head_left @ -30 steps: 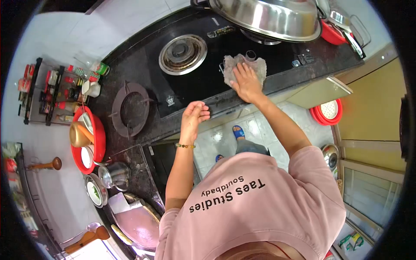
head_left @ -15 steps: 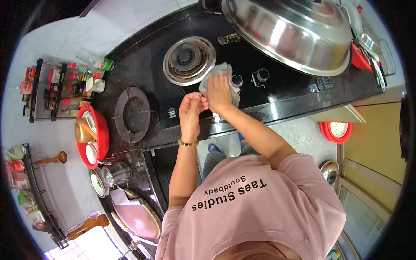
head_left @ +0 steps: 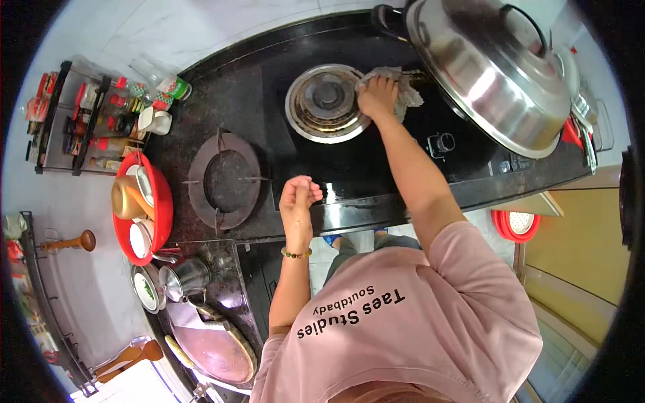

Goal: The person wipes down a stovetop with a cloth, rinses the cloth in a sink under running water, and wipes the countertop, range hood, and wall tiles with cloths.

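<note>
Right of the burner (head_left: 327, 97), the cloth (head_left: 408, 96) could snag its rim if the right hand (head_left: 378, 101), fingers close together, drags left; the left hand (head_left: 296, 203) curls its fingers.

crumpled, pale grey cloth (head_left: 409, 95) under the right hand (head_left: 377, 99) on the glossy black stovetop (head_left: 359, 164)

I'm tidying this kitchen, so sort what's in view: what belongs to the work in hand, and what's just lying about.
In the job, it seems:
cloth, under the right hand
cooktop
burner, beside the cloth

Just lying about:
pan ring, on the counter
pot, on the cooktop's right side
red basin
jug
bottles
</note>
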{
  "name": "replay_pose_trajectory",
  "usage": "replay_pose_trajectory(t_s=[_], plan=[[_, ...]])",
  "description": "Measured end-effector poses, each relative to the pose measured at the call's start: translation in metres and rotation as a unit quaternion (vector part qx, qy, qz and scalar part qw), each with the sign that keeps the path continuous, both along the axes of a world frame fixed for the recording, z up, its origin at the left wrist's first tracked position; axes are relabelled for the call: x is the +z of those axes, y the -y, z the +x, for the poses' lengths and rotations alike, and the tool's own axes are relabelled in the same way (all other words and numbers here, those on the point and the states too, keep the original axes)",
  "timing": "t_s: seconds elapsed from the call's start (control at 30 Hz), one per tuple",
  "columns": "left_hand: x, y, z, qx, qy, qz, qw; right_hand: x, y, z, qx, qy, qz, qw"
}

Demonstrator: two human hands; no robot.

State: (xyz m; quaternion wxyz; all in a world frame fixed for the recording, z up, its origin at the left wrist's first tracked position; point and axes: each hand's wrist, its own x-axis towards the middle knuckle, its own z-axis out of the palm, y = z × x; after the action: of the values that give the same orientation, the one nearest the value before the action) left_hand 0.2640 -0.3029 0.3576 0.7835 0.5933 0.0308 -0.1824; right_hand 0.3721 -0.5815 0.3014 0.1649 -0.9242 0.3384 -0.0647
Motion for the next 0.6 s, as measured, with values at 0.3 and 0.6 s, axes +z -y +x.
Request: replay_pose_trajectory(t_s=[0.3,0.6], plan=[[-0.026,-0.024,-0.014,0.043,0.117,0.117,0.985,0.004,0.060,0.071,0.182,-0.148,-0.031,0.972],[-0.054,-0.029,-0.021,0.092,0.253,0.245,0.932,-0.002,0.038,0.154,0.287,-0.174,-0.040,0.941]])
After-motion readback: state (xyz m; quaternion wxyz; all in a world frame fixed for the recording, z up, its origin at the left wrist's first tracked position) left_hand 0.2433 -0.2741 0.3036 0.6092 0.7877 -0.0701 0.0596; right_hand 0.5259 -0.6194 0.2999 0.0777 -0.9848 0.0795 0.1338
